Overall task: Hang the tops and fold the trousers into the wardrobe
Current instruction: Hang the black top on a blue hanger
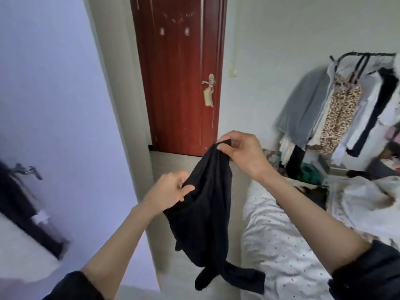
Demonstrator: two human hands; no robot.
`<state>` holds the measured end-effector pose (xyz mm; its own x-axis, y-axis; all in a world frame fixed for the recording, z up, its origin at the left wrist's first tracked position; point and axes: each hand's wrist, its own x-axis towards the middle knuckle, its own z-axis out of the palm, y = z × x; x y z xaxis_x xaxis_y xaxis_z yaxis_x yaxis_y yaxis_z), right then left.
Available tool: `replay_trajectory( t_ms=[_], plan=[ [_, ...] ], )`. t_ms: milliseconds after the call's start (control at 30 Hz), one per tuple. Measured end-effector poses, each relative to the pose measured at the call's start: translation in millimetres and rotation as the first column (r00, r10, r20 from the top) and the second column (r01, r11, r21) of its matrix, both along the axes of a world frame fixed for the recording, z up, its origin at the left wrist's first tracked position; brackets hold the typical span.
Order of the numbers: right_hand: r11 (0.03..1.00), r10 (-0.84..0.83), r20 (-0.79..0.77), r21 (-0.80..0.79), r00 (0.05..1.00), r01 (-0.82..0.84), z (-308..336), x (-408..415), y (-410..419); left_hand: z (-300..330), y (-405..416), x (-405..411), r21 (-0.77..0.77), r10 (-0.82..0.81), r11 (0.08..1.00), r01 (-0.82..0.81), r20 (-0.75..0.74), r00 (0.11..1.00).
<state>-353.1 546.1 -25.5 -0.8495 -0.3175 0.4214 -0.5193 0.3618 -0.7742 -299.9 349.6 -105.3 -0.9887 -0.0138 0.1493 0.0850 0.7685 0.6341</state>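
A black garment (205, 213) hangs in the air in front of me, bunched and twisted, its lower end dangling near the bed's edge. My right hand (242, 152) pinches its top edge, raised above the rest. My left hand (171, 189) grips a fold of the cloth lower down on its left side. What kind of garment it is cannot be told from its crumpled shape.
A bed with white dotted sheets (281, 245) lies at lower right, crumpled bedding (363, 198) on it. A clothes rail (357, 100) with several hung garments stands at the right. A red-brown door (179, 72) is straight ahead; a pale panel (54, 105) fills the left.
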Motion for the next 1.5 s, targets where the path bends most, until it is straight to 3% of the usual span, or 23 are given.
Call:
replay_trajectory(
  t_ms=[100, 233, 367, 633, 767, 867, 1000, 1200, 1400, 1500],
  plan=[
    [0.995, 0.097, -0.025, 0.009, 0.995, -0.097, 0.2, 2.1, -46.6, -13.5, -52.2, 16.1, -0.083, 0.198, 0.977, -0.198, -0.006, 0.980],
    [0.976, 0.212, -0.029, 0.064, 0.977, -0.210, -4.5, 6.3, -112.7, -32.1, -127.1, 52.8, -0.148, 0.451, 0.880, -0.451, -0.034, 0.892],
    [0.927, 0.375, -0.034, 0.034, 0.927, -0.374, -3.3, 15.3, -178.5, -42.5, -185.3, 100.6, -0.131, 0.687, 0.721, -0.681, 0.005, 0.726],
    [0.777, 0.620, 0.075, 0.080, 0.781, -0.625, -7.7, 13.3, -283.5, -44.8, -257.0, 180.9, -0.029, 0.930, 0.365, -0.930, 0.043, 0.364],
    [0.666, 0.727, 0.110, 0.127, 0.678, -0.735, -14.0, 18.4, -332.0, -23.7, -279.8, 201.3, 0.131, 0.977, 0.214, -0.968, -0.036, 0.211],
    [0.639, 0.749, 0.131, 0.118, 0.649, -0.761, -19.4, 17.6, -364.5, -7.1, -284.8, 211.0, 0.211, 0.983, 0.158, -0.965, -0.123, 0.134],
    [0.668, 0.704, 0.062, 0.279, 0.707, -0.690, -38.9, 13.9, -403.3, -0.1, -283.5, 241.5, 0.121, 0.979, 0.103, -0.987, -0.187, 0.079],
    [0.575, 0.737, -0.036, 0.557, 0.674, -0.599, -51.4, 33.8, -454.7, 14.3, -277.9, 285.1, -0.018, 0.959, -0.066, -0.998, -0.279, -0.058],
    [0.572, 0.774, -0.111, 0.546, 0.624, -0.612, -53.7, 58.2, -489.9, 17.2, -282.3, 325.4, -0.121, 0.932, -0.304, -0.945, -0.245, -0.268],
    [0.568, 0.785, -0.079, 0.487, 0.615, -0.663, -56.6, 63.6, -509.1, 8.0, -292.3, 345.1, -0.039, 0.918, -0.379, -0.925, -0.144, -0.370]
  ],
)
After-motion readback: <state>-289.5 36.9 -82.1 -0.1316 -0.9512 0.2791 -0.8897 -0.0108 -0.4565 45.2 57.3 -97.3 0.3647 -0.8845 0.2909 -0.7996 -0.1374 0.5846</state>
